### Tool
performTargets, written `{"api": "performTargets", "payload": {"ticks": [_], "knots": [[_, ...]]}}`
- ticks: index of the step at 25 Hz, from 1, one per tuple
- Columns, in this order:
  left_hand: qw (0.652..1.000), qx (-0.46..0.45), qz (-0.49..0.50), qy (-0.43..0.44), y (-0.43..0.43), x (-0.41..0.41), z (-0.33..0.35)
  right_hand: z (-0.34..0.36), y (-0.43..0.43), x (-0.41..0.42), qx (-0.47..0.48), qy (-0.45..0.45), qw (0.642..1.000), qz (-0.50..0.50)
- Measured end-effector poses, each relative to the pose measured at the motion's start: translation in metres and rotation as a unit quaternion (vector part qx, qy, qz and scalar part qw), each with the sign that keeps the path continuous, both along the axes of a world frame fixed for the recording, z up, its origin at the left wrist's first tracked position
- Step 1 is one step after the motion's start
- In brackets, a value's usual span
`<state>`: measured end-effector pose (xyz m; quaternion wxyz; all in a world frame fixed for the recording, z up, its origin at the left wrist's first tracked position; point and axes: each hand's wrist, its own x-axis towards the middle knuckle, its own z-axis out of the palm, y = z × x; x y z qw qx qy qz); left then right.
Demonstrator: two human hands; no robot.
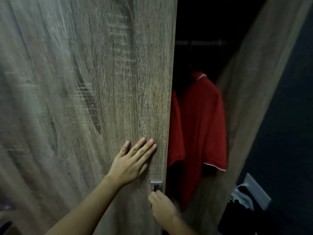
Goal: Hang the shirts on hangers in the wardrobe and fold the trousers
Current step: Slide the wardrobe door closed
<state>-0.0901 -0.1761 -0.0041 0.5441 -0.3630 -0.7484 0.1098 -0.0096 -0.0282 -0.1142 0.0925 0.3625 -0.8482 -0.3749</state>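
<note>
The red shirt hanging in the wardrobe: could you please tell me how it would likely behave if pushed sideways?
The red shirt would probably be floppy: its sleeve droops in soft folds. It likely swings or slides easily, since it seems to hang below the rail; its hanger is too dark to see. It looks light, being thin cloth.
</note>
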Motion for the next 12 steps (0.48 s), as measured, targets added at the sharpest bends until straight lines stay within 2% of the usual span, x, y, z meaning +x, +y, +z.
{"api": "performTargets", "payload": {"ticks": [12], "knots": [[0.998, 0.020, -0.047, -0.020, 0.126, 0.024, -0.002, -0.014, 0.118, 0.024, -0.037, 0.014, 0.995, -0.094]]}}
